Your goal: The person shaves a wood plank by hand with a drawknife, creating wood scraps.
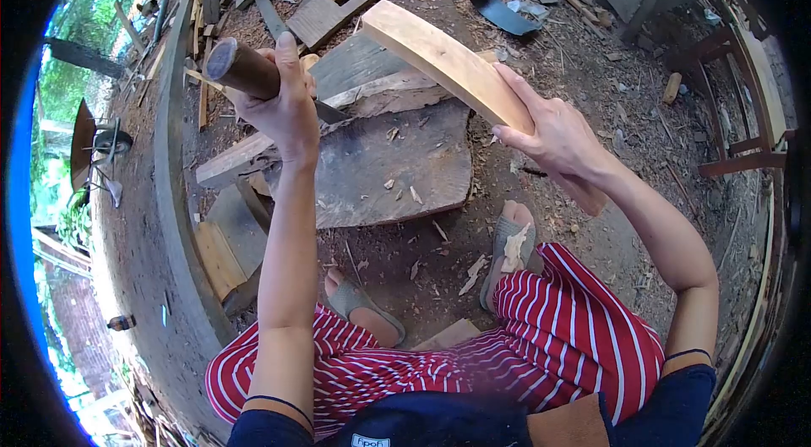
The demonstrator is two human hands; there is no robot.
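Observation:
My left hand [285, 113] is closed around the thick round handle [245, 68] of a bladed tool. A short stretch of its dark blade [330, 113] shows beyond my fist, over the wooden block; the rest is hidden. My right hand [557, 134] grips a curved piece of pale wood [443, 58] near its lower end, fingers along one edge and thumb on the other. This piece is raised and tilted, its far end up and to the left. Below both hands sits a broad, worn wooden block [393, 164] with shavings on it.
A rough split timber [389, 96] lies across the block's back edge. Offcuts and boards [338, 8] are heaped behind. A dark curved sheet [503, 12] lies at back right. A wooden chair frame [752, 100] stands right; a long beam [173, 160] runs along the left. Sandalled feet [511, 248] are close.

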